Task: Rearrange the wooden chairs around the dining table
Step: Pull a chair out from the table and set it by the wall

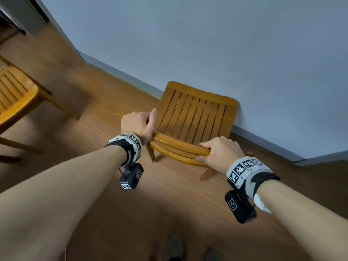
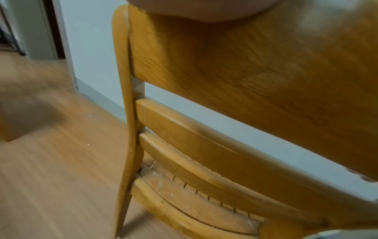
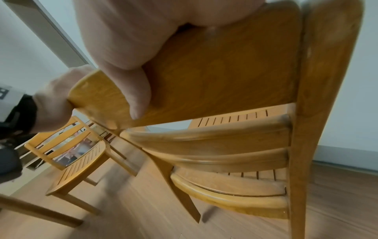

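A wooden chair [image 1: 192, 115] with a slatted seat stands with its front edge close to the pale wall, its back toward me. My left hand [image 1: 138, 124] grips the left end of the top back rail, thumb up on the seat side. My right hand [image 1: 219, 150] grips the right end of the same rail [image 1: 178, 143], fingers curled over it. The left wrist view shows the chair back [image 2: 245, 72] from behind with only a bit of palm at the top edge. In the right wrist view my right thumb [image 3: 135, 97] lies across the rail, and the left hand [image 3: 55, 103] holds its far end.
A second wooden chair [image 1: 13, 98] stands at the left, also seen as the second chair [image 3: 79, 163] in the right wrist view. A wooden table leg [image 3: 36, 211] crosses the lower left there. The wall [image 1: 207, 44] runs right behind the held chair. My shoes [image 1: 174, 247] are on the wooden floor below.
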### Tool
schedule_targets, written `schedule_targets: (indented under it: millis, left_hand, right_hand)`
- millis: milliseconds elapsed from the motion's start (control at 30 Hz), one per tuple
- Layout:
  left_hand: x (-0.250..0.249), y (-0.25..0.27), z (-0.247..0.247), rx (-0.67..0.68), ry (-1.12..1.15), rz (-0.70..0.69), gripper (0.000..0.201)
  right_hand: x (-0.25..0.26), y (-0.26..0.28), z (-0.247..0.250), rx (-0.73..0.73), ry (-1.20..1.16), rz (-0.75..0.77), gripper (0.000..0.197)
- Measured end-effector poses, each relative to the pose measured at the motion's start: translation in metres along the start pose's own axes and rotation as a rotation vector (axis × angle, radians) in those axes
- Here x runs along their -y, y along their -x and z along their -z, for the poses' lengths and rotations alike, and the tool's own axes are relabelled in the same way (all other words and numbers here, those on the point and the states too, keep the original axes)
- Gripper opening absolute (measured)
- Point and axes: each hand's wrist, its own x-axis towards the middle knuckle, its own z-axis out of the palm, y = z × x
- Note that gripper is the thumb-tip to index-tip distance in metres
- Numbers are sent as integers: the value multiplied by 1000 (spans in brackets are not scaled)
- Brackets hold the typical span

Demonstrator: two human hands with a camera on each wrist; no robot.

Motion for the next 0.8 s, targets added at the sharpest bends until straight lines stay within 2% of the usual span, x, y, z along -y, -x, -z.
schedule_targets:
  millis: [200,433,600,700,800]
  left_hand:
    - [44,-41,-6,-22,38,51,82]
    - [69,-41,-13,-69,83,27,72]
    - [94,-6,-31,14,36,43,74]
    - [88,-3,-28,50,32,91,66]
    - [82,3,-21,170,-16,173,64]
  right_hand:
    - [42,-39,-6,-50,45,18,36]
    - [61,-48,-22,-54,42,6,46]
    - [75,-32,-59,-3,45,9,43]
    - [77,-30,-62,-14,42,-3,44]
    - [73,-34,-62,78,-15,18,40]
